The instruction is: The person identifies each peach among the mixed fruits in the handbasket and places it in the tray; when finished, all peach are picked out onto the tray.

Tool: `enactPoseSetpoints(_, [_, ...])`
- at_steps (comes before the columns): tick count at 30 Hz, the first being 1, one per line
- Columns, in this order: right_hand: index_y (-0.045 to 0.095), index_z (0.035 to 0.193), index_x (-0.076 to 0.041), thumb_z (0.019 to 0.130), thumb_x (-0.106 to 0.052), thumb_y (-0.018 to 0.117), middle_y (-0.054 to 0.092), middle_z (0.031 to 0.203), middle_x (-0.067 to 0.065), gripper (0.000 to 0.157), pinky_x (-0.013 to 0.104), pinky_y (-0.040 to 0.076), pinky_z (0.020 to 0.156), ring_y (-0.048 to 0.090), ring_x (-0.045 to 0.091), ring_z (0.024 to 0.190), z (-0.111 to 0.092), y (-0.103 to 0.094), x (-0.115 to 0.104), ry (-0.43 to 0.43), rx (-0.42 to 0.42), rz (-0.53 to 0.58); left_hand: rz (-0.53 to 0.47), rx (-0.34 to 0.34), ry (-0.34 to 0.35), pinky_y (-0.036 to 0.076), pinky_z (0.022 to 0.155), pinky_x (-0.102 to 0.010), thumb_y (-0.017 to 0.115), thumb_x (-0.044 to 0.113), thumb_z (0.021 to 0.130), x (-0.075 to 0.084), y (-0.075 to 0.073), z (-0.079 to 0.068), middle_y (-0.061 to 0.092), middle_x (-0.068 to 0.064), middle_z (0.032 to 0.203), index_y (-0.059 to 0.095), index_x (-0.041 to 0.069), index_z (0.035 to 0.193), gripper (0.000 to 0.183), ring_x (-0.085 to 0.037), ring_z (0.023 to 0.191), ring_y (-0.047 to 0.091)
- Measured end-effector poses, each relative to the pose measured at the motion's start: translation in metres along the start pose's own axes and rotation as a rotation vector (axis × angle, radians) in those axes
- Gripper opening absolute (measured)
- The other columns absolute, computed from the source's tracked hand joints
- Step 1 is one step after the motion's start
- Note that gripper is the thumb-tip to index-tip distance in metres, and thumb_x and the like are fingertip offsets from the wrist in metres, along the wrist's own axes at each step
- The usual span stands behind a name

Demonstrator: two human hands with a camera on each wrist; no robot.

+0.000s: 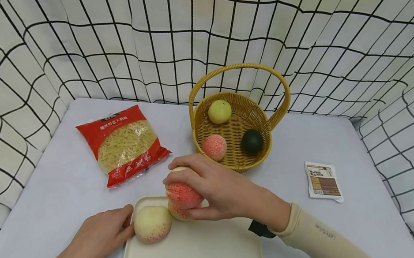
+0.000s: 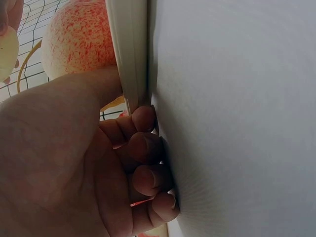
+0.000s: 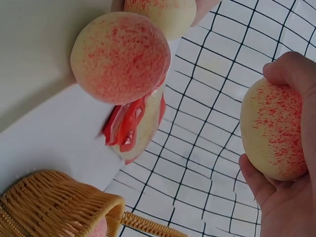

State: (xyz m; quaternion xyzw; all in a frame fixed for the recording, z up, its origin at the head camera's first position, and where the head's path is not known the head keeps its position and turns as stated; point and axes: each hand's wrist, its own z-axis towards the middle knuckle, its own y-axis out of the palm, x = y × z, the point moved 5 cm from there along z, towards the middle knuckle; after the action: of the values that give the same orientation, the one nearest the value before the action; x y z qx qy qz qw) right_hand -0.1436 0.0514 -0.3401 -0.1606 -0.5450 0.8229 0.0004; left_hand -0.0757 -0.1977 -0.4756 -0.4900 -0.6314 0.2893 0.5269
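My right hand (image 1: 222, 189) grips a red-and-cream peach (image 1: 184, 194) and holds it up over the back left part of a cream tray (image 1: 216, 255). In the right wrist view, thumb and fingers wrap around this held peach (image 3: 274, 128). Beneath it in the tray, partly hidden, sits a second peach (image 1: 177, 210). A paler peach (image 1: 152, 224) lies beside the tray's left rim. My left hand (image 1: 99, 233) holds that rim; the left wrist view shows the thumb against the tray edge (image 2: 129, 44) and the other fingers curled low by the tabletop.
Behind the tray stands a wicker basket (image 1: 244, 103) with a tall handle, holding a yellow-green fruit (image 1: 219, 112), a pink fruit (image 1: 214, 147) and a dark green one (image 1: 252, 142). A pasta bag (image 1: 124, 143) lies left, a small packet (image 1: 323, 181) right. Black netting (image 1: 188, 37) surrounds the table.
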Motion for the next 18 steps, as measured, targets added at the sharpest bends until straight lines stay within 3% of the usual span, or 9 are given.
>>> enactPoseSetpoints(18, [0.047, 0.145, -0.020, 0.092, -0.032, 0.079, 0.049, 0.150, 0.005, 0.064, 0.021, 0.042, 0.117, 0.050, 0.014, 0.137, 0.001, 0.026, -0.024, -0.064, -0.104, 0.111, -0.002, -0.013, -0.007, 0.031, 0.057, -0.027, 0.072, 0.027, 0.097, 0.001, -0.001, 0.000, 0.048, 0.007, 0.066, 0.054, 0.022, 0.084, 0.023, -0.010, 0.061, 0.044])
